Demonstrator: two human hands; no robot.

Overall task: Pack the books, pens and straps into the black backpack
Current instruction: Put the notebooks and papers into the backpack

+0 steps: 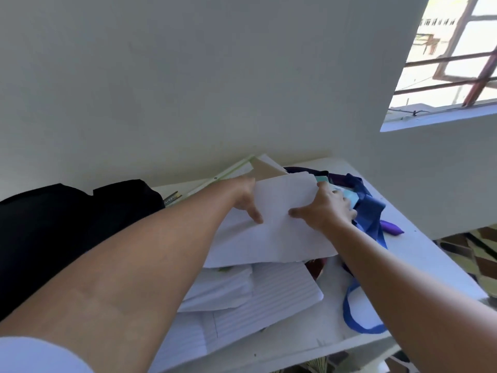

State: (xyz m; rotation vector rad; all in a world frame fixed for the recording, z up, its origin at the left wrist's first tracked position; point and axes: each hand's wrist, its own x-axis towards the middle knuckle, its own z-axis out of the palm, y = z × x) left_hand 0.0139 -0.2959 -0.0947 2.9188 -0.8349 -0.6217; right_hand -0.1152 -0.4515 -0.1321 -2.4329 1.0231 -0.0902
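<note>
Left hand (246, 200) and right hand (326, 207) grip an open white exercise book (271, 227) by its side edges; light, floppy, best supported near the spine.

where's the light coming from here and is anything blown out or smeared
Head view: daylight enters by the window at upper right, whose panes are blown out; the black backpack is a detail-less dark mass; the forearms and table edges bend with wide-angle distortion; the nearest pages are softly blurred.
</note>
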